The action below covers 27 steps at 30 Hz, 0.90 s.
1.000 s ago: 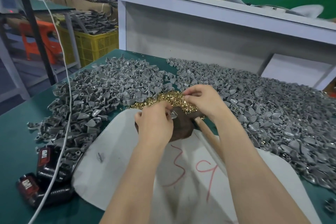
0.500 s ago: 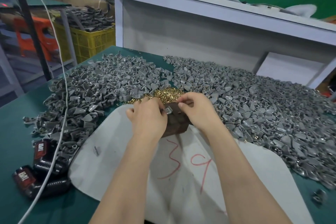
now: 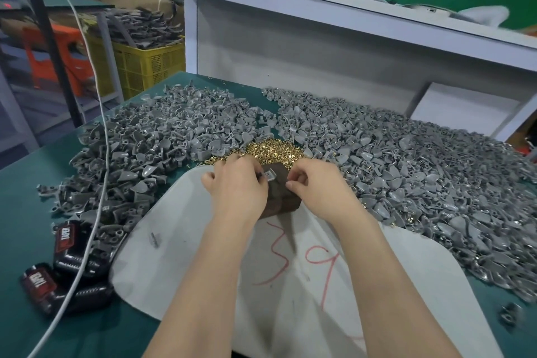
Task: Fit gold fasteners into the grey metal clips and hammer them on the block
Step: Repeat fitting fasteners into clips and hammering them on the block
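Note:
A dark brown block [image 3: 280, 197] sits on a white sheet [image 3: 180, 256] in the middle of the green table. My left hand [image 3: 236, 186] pinches a small grey metal clip [image 3: 270, 176] over the block's top. My right hand [image 3: 315, 183] hovers just right of the clip with its fingers curled and fingertips pinched; what they pinch is too small to see. A heap of gold fasteners [image 3: 273, 150] lies right behind the block. Grey clips lie in a big pile on the left [image 3: 151, 148] and another on the right [image 3: 421, 171].
A white cable [image 3: 96, 183] runs down the left side of the table. Two black-and-red battery packs [image 3: 58, 267] lie at the front left. A white shelf [image 3: 348, 6] with a bag of gold fasteners stands behind. A yellow crate [image 3: 145, 64] sits off the table's left.
Both hands have drawn back from the gold heap to the block. The right hand came away from the heap with pinched fingertips and now sits beside the clip held by the left hand.

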Motion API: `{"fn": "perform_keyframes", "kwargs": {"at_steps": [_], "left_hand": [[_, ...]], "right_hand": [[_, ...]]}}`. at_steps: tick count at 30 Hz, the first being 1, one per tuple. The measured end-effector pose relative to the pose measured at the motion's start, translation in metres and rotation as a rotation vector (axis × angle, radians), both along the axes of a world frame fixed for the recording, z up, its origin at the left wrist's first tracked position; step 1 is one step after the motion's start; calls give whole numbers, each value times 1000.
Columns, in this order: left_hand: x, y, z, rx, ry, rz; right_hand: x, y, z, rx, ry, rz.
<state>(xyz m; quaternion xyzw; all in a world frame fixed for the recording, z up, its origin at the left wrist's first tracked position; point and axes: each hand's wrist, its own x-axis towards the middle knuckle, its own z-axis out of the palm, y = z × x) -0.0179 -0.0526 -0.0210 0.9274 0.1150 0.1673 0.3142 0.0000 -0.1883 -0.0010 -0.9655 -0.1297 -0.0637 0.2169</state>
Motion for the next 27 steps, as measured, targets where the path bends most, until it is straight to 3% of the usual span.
{"fn": "perform_keyframes", "kwargs": {"at_steps": [7, 13, 18, 23, 27], "left_hand": [[-1, -2, 1, 19, 4, -20], [-2, -3, 2, 22, 5, -28], [-2, -3, 3, 17, 5, -36], [-3, -4, 3, 27, 2, -41], [-3, -3, 3, 27, 7, -46]], "right_hand": [[-1, 0, 2, -76, 34, -34], [2, -3, 2, 162, -41, -118], [2, -7, -1, 503, 10, -161], [2, -2, -1, 673, 78, -97], [4, 6, -5, 698, 121, -29]]}}
